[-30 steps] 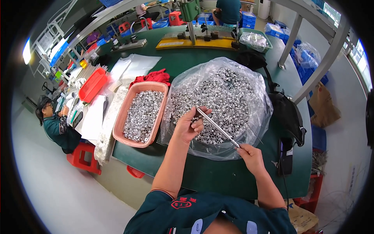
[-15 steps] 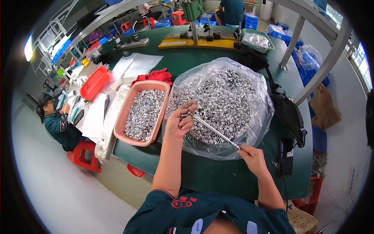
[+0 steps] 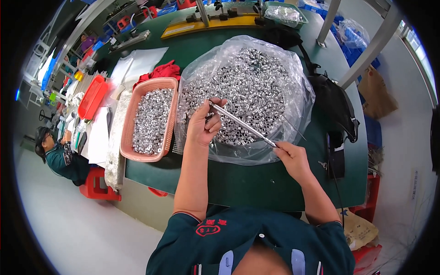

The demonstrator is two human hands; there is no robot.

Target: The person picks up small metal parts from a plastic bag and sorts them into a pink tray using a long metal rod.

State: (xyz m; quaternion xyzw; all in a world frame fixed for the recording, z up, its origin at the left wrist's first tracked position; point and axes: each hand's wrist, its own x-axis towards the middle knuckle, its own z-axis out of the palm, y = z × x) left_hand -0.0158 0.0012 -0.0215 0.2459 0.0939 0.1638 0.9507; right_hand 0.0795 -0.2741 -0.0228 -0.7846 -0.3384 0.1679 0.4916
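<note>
A slim silver metal rod (image 3: 243, 123) slants across the front of a big clear plastic bag (image 3: 300, 112). My left hand (image 3: 205, 123) is closed at its upper left end, thumb and fingertips on the tip. At the lower right end, my right hand (image 3: 293, 158) pinches the rod between thumb and fingers. Beneath the rod, the open bag holds a heap of small shiny metal sleeves (image 3: 256, 87). More of the same sleeves fill a pink plastic basket (image 3: 126, 133) to the left of the bag. Whether loose sleeves sit inside my left fingers is hidden.
A red cloth (image 3: 160, 71) lies behind the basket. On the green table (image 3: 238, 183), a black bag (image 3: 334, 103) and a dark phone (image 3: 336, 156) lie at right. Far back stands a yellow-based fixture (image 3: 220, 24). A co-worker (image 3: 64, 153) sits at far left beside a red tray (image 3: 93, 97).
The whole scene has shifted up and slightly left in the picture. My left fingers, more spread before, have closed in on the rod's end. My right hand keeps its pinch.
</note>
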